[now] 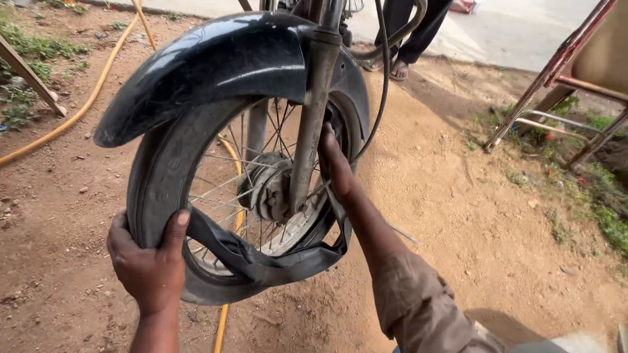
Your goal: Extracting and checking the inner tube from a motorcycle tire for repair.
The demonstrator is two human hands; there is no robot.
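Left hand (147,261) clamps the tyre (157,176) at its lower edge, thumb over the sidewall. Right hand (337,163) reaches behind the rim, grip hidden. Slack inner tube (268,261) sags from the wheel's bottom: soft, floppy, likely light; best taken in a fist. Wheel stands upright under the mudguard (216,65), fork (311,117) running top to bottom.

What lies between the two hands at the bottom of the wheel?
In the head view, a slack black inner tube hangs between left hand and right hand.
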